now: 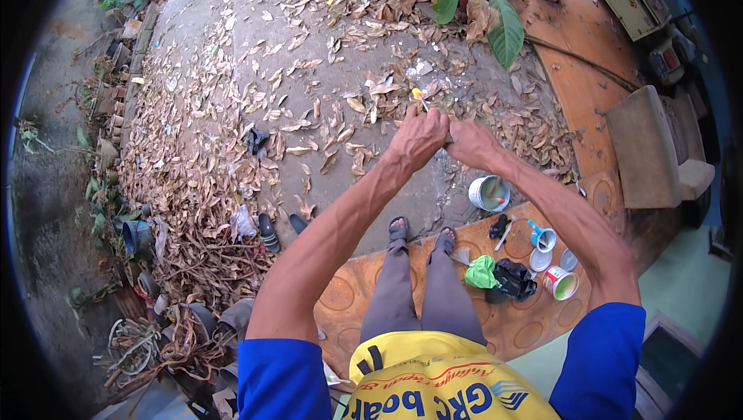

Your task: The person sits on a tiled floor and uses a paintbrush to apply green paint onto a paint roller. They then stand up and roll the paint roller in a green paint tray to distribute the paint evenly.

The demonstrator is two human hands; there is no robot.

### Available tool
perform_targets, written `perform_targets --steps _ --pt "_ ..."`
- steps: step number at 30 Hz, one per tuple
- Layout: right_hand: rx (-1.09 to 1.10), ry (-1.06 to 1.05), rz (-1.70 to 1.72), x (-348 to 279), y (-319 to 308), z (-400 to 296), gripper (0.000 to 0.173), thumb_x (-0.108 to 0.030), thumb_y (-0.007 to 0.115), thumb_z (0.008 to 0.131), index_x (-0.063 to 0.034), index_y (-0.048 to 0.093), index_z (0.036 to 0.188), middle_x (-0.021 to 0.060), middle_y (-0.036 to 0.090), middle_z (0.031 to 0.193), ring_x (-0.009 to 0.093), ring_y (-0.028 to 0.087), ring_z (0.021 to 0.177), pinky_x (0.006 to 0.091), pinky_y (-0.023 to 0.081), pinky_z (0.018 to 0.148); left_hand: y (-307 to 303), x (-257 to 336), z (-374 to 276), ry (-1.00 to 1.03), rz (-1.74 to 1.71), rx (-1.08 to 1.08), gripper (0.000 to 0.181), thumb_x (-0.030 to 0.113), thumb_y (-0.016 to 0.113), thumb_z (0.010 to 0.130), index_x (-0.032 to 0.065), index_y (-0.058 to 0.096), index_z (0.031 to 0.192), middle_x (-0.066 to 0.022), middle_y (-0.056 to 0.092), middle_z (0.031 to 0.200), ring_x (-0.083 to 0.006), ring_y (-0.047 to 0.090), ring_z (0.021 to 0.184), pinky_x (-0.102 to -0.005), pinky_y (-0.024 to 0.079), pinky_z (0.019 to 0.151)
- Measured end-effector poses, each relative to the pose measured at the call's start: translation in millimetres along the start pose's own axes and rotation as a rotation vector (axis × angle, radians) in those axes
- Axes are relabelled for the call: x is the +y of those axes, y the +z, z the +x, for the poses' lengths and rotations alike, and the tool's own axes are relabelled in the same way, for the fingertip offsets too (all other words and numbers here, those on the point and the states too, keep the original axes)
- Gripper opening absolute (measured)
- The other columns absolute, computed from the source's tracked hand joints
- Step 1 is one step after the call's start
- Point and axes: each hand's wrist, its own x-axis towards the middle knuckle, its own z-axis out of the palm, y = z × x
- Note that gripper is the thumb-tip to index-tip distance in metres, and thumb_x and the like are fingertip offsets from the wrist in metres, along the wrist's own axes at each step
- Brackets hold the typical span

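My left hand [428, 131] is raised in front of me, its fingers curled around a slim object with an orange-yellow end [418, 94]. What kind of object it is cannot be made out. Against it, knuckles touching or nearly so, is my right hand [473, 140], fingers bent inward; its grip is hidden. A small dark bit shows between the two fists. Below the right forearm stands a white bucket [477, 192] of greyish-green liquid with sticks or handles in it. Pale flakes and crumbs [426, 69] lie on the concrete beyond my hands.
Dry leaves [203, 188] litter the concrete. On orange tiles [348, 286] by my feet are a blue cup [541, 235], a paint tub [561, 283], lids, a green plastic bag [480, 272] and a black bag [514, 281]. A cushioned seat [644, 150] stands right. Slippers [268, 233] lie left.
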Motion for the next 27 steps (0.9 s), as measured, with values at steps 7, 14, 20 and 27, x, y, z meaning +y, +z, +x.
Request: perform_targets --steps 7,14,20,27 --pt "0.056 0.096 0.242 -25 -17 0 0.036 -0.023 0.061 0.081 0.0051 0.061 0.103 0.0307 0.065 0.095 0.044 0.064 0.092 0.0486 0.049 0.082 -40 -15 -3 -0.032 0.005 0.150 0.034 0.004 0.056 0.084 -0.0025 0.052 0.116 -0.0173 0.055 0.107 -0.0285 0.058 0.105 -0.0411 0.043 0.090" --pt "0.460 -0.185 0.406 -47 9 -25 0.042 -0.022 0.057 0.094 0.0006 0.050 0.130 0.0226 0.063 0.111 0.037 0.063 0.099 0.0448 0.049 0.085 -64 6 -64 -0.730 -0.925 0.482 0.049 0.016 0.056 0.095 0.0021 0.041 0.140 -0.0224 0.053 0.121 -0.0307 0.056 0.111 -0.0401 0.048 0.093" --pt "0.327 -0.077 0.481 -117 19 -55 0.038 -0.023 0.056 0.097 0.0014 0.055 0.126 0.0212 0.063 0.110 0.037 0.063 0.097 0.0421 0.052 0.077 -52 25 -90 -0.741 -1.292 0.732 0.040 0.022 0.050 0.102 0.0016 0.046 0.136 -0.0113 0.061 0.103 -0.0178 0.062 0.088 -0.0301 0.051 0.077" --pt "0.145 -0.223 1.222 -150 3 -87 0.045 -0.032 0.064 0.093 -0.0011 0.057 0.125 0.0066 0.058 0.113 0.018 0.060 0.094 0.0314 0.051 0.083 -85 15 -124 -0.781 -1.630 0.832 0.033 0.029 0.043 0.105 0.0045 0.058 0.122 -0.0017 0.060 0.082 -0.0070 0.056 0.072 -0.0225 0.047 0.066"
